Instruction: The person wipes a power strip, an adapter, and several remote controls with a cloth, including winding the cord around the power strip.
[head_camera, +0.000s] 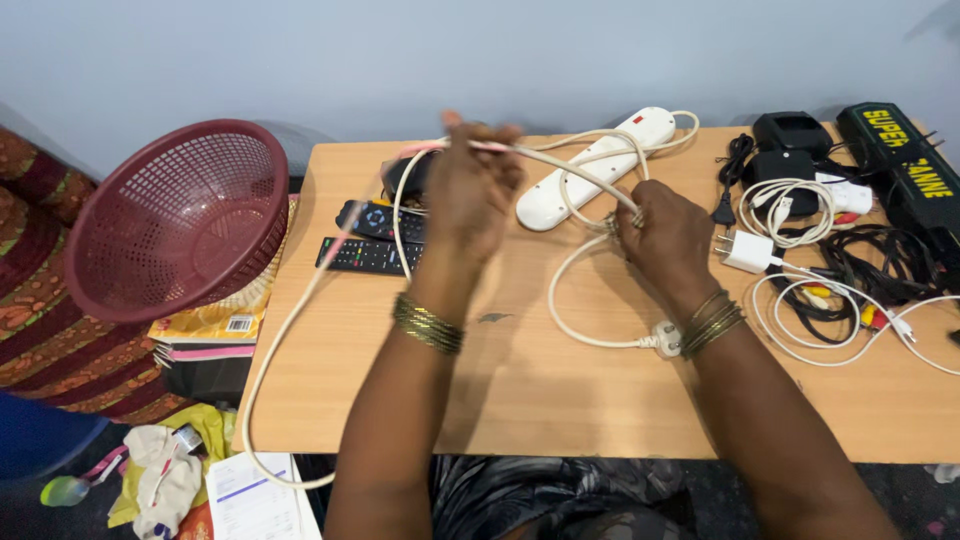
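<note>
White power-strip cord (560, 160) stretched between my hands above wooden table (540, 400). Left hand (470, 190) raised, fingers pinched shut on cord. Right hand (665, 235) closed around cord loops. Power strip (595, 165) just behind. Remotes (370, 240) left, cable clutter (830, 270) right; bare tabletop at near edge.

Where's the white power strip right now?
The white power strip lies at the table's far edge, centre-right in the head view, just beyond the right hand, its cord looping toward both hands.
</note>
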